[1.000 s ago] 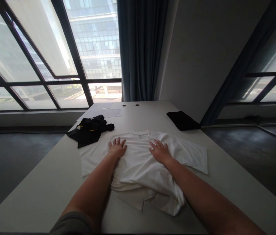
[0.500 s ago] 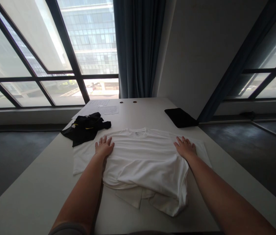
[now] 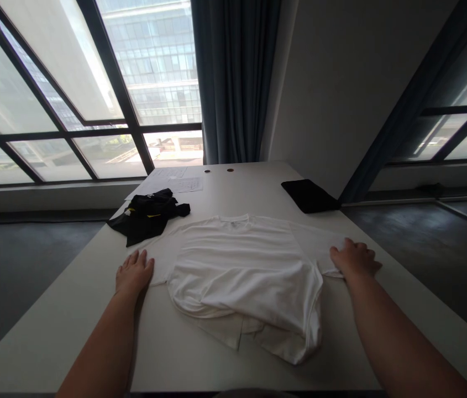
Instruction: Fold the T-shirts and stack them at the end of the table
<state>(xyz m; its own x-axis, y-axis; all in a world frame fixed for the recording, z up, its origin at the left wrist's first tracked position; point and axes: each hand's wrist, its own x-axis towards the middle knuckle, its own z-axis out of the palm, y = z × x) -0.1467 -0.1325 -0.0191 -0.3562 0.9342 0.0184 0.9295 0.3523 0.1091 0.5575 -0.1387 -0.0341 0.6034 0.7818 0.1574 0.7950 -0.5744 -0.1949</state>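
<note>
A white T-shirt [image 3: 237, 254] lies spread on the white table with its collar toward the far end. Its lower part is bunched and rumpled, and the hem is folded unevenly near me. My left hand [image 3: 134, 271] rests flat on the outer end of the left-lying sleeve, fingers stretched out. At the opposite sleeve's outer end is my right hand [image 3: 356, 258], palm down with thumb and fingers apart and slightly bent. That sleeve's edge runs under the right hand, partly hidden by it.
Black clothing [image 3: 150, 213] with yellow bits lies crumpled at the table's left edge. Printed papers [image 3: 185, 184] are behind it. A folded black cloth-like item [image 3: 310, 195] lies at the far right. Two small round spots sit at the back of the table [image 3: 250, 179].
Both hands have slid outward from the shirt's shoulder areas to the sleeve ends. The sleeves now lie smoother, while the shirt's body has stayed nearly in place.
</note>
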